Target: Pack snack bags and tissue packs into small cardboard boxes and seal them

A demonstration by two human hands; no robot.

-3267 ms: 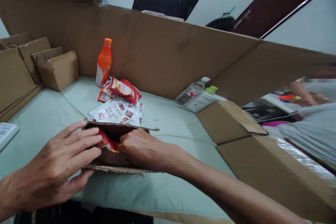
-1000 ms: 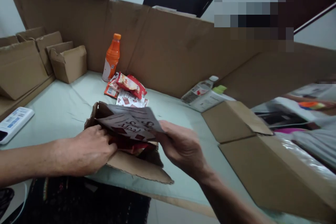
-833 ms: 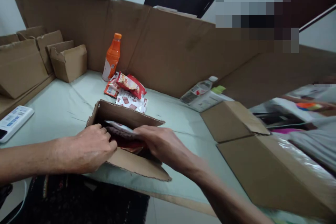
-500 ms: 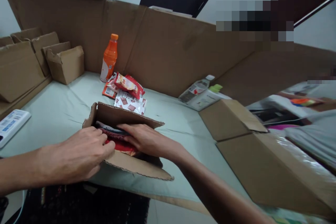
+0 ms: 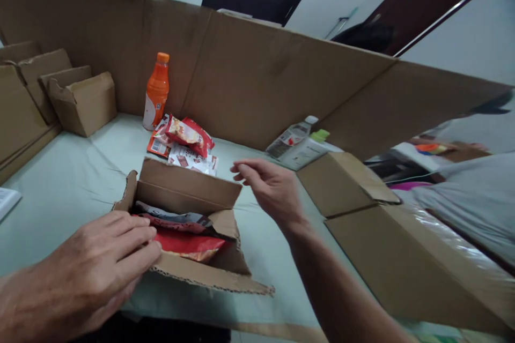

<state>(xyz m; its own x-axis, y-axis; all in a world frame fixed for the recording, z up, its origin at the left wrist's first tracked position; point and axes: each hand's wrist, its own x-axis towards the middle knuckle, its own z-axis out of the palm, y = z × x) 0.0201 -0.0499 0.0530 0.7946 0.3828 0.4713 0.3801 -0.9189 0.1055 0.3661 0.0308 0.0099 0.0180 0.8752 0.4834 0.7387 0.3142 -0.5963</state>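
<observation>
A small cardboard box with its flaps up stands near the table's front edge. Inside it are a red snack packet and dark-and-pink snack packets behind that. My left hand is closed over the left near edge of the box, fingertips beside the red packet. To the right of the box's back flap, my right hand is raised over the table, fingers loosely bent, with nothing visible in it. Beyond the box lie a red-and-cream snack packet and a white packet with brown squares.
An orange drink bottle stands by the cardboard wall. Several open boxes are at the left. Rightward, a clear bottle and a white bottle with a green cap lean near a large carton.
My right hand has come out of the box and moved up and right. The left hand stays at the box's left side. The view has shifted slightly.
</observation>
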